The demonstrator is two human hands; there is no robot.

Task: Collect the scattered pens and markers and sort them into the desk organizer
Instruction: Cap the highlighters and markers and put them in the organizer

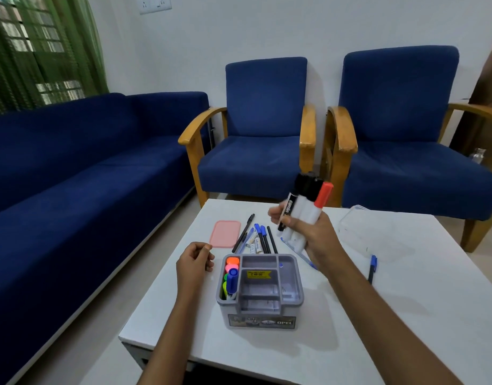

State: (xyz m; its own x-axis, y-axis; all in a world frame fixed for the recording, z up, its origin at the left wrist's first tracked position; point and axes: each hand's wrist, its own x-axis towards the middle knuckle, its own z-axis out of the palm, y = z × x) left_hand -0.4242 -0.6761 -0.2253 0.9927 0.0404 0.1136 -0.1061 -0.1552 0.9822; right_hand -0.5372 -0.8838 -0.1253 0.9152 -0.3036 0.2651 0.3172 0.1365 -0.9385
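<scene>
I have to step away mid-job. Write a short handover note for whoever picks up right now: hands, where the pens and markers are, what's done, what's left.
Right hand grips a bundle of whiteboard markers, raised above the table. Left hand is loosely curled, holding nothing, beside the organizer.
Done: highlighters stand in the organizer's left compartment.
Left: drop in the markers, then the pen pile behind the organizer and the lone blue pen on the right.
</scene>
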